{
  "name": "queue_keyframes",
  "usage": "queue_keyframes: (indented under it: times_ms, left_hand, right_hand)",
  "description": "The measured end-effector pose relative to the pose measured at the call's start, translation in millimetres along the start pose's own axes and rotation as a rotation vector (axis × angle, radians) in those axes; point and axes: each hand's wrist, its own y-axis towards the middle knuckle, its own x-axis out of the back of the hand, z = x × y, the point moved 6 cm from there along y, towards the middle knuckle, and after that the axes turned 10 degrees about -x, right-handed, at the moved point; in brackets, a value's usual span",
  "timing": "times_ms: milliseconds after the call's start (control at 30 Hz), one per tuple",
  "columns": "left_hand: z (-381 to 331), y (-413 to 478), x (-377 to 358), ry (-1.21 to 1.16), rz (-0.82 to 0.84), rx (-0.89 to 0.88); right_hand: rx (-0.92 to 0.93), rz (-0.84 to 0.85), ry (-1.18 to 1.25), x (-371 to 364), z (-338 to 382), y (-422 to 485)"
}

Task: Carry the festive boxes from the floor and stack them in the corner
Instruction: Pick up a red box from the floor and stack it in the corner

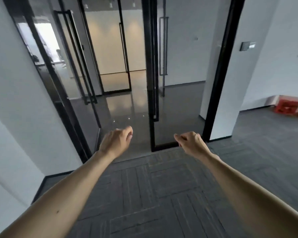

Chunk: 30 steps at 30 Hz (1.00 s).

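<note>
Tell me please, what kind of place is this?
Probably an office interior: black-framed glass doors, grey carpet tiles and a wall access panel. Red boxes sit by the far wall.

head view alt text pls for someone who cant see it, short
Two bare hands, left hand and right hand, reach forward empty, fingers loosely curled, over grey carpet tiles facing black-framed glass doors. Red festive boxes sit on the floor by the white wall at far right, blurred and partly cut off by the frame edge.

left hand (pixel 116 140) empty, curled | right hand (pixel 191 141) empty, curled | red boxes (pixel 290 107) far right
</note>
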Motion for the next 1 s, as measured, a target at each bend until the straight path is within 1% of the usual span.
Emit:
queue_keyframes:
  times_ms: [100,167,367,467,633,700,767,867,1000]
  left_hand:
    - [-30.8,75.8,-46.5,-0.004,0.002,-0.127]
    - [-52.2,127.2,-77.7,-0.057,0.01,-0.189]
    - [-128.2,276.4,-162.7,-0.203,0.068,-0.357]
    - [-173.7,341.4,-207.1,-0.263,0.083,-0.416]
    - [-280.7,430.8,-280.2,-0.419,0.117,-0.558]
    - [-322.6,464.9,-315.9,-0.477,0.147,-0.594]
    - [-368.6,496.1,-350.4,-0.475,0.183,-0.631]
    - [-438.0,540.9,-379.3,-0.439,0.209,-0.677]
    - [-518.0,621.2,-412.2,-0.421,0.22,-0.68]
  right_hand:
    - [-0.068,-0.094,-0.015,44.6,-47.5,37.4]
    - [-0.119,-0.153,-0.044,73.9,-78.5,62.4]
    - [-0.37,-0.351,-0.054,172.2,-177.4,126.0]
    - [-0.465,-0.467,-0.064,217.4,-226.8,132.5]
    - [-0.611,-0.579,-0.102,288.3,-318.1,139.1]
    - [-0.646,-0.615,-0.097,320.8,-356.7,147.3]
    - [-0.665,-0.637,-0.093,355.2,-398.4,162.4]
    - [-0.677,-0.676,-0.073,410.0,-456.0,194.0]
    - [-0.651,-0.685,-0.081,490.4,-512.2,254.0]
